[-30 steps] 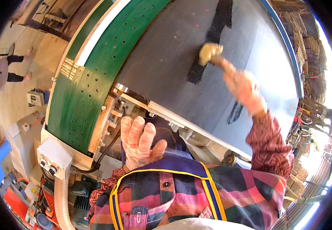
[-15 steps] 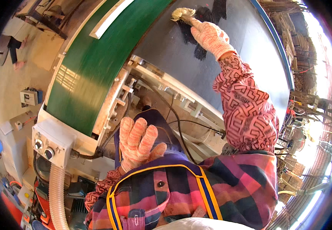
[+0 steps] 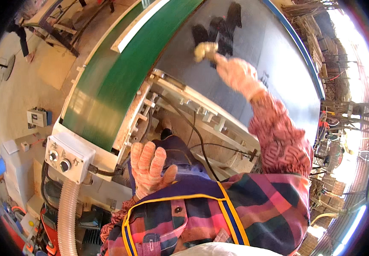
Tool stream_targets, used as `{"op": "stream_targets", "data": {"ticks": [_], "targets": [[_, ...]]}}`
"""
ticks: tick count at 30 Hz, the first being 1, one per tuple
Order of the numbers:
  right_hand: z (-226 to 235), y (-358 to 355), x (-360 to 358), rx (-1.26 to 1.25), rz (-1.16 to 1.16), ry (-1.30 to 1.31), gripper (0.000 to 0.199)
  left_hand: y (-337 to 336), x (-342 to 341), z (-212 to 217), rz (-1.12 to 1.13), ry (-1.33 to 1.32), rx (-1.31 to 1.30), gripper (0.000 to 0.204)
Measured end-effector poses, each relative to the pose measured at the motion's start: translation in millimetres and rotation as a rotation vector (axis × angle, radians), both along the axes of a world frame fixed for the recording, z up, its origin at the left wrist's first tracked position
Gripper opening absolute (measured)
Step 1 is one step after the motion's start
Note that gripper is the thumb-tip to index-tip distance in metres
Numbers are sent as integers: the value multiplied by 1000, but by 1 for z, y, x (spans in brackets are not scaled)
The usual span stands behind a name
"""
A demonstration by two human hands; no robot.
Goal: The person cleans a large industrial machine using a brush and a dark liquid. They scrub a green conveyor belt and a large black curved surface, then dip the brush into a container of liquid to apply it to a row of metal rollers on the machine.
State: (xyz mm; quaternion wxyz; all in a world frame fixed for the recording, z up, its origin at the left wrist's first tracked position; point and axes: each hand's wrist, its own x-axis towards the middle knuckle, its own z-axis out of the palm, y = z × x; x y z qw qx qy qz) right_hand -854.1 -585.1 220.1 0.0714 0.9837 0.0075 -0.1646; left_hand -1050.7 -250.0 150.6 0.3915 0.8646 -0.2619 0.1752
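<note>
My right hand (image 3: 239, 76), in a pale orange knit glove, reaches over a dark grey flat surface (image 3: 180, 53). Its fingers are closed round the handle of a brush (image 3: 206, 51) with pale, yellowish bristles. The brush head is low over the surface, but I cannot tell if it touches. Glossy black streaks (image 3: 225, 36) mark the grey around and beyond the brush. My left hand (image 3: 148, 168), gloved the same way, is held up in front of the apron (image 3: 197, 185), fingers stretched out, holding nothing.
A green conveyor belt (image 3: 108, 111) runs on the left, with a white-edged strip (image 3: 139, 25) across it. A control box (image 3: 70, 155) with two knobs sits at its near end, above a ribbed hose (image 3: 68, 217). Black cables (image 3: 188, 121) hang between the two machines. Stacked wood lies at right.
My right hand has drawn the brush nearer over the grey surface, and fresh dark streaking shows where it was. My left hand stays stretched out, slightly lower. The view has shifted a little.
</note>
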Motion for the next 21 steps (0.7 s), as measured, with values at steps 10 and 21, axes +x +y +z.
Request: {"op": "stream_targets", "data": {"ticks": [10,21], "targets": [[-12,-9,76,102,-122,-75,35,-31,10,1,22,33,22,64],[-16,-51,156,72,-249,-126,38,-48,29,-5,-35,32,24,62]]}}
